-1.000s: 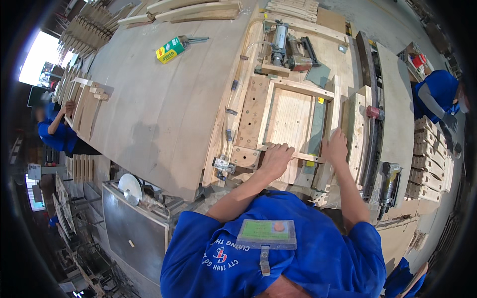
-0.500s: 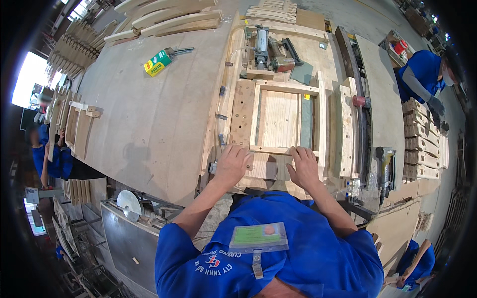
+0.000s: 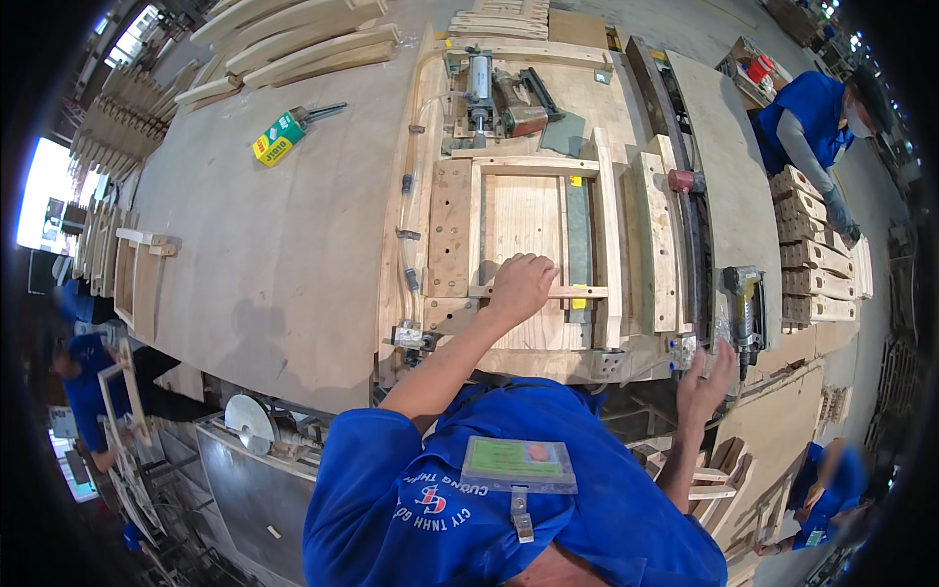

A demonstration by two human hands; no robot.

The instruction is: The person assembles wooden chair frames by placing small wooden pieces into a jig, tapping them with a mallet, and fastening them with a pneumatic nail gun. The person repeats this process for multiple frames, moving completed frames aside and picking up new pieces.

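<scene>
Pale wood throughout: a wooden frame (image 3: 533,235) lies flat in an assembly jig (image 3: 548,205) on the large plywood table (image 3: 284,245). The frame's near crosspiece, a thin wooden slat (image 3: 577,292), runs left to right along the jig's lower edge.

Left hand (image 3: 520,287): palm down, fingers curled together, pressed onto the slat near its left half. It rests on the wood and does not appear to wrap around it.

Right hand (image 3: 706,383): off the jig, at the table's near right corner, fingers loosely spread and pointing up. It is just below a pneumatic nail gun (image 3: 741,311) that hangs at the table edge, close beside the tool; whether the fingertips touch it cannot be told.

Jig details: perforated wooden block (image 3: 450,227) along the frame's left side; upright rails (image 3: 653,240) on the right; a pneumatic clamp cylinder (image 3: 479,83) and a second air tool (image 3: 523,106) at the far end.

Elsewhere on the table: a green and yellow box (image 3: 279,138) lies well apart to the left, with curved wooden parts (image 3: 293,44) stacked beyond it. Foreground: blue work shirt with a green badge (image 3: 518,463) clipped on.

Another person in blue (image 3: 812,122) stands at the far right beside stacked wooden pieces (image 3: 812,264).
</scene>
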